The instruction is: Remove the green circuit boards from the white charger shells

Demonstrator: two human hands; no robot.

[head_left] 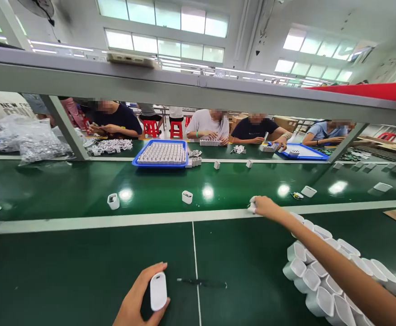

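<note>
So the left hand [137, 293] has a white case [159, 293] pinched end to end, finger at the far end and thumb at the near one, long axis running pretty much straight away from the body. Just right of it a dark tool [214, 285] lies crosswise on the bench [65, 271], roughly square to the case, and the left hand is clearly the closer one. The right hand [264, 206] is way out front and to the right, fingers closed on a white piece [251, 206] by the strip [218, 214] edging the belt [157, 192]; too blurry to say what it is. That forearm crosses above some white shells [320, 301]. Left of the right hand, a tub [187, 198] stands on the belt.
</note>
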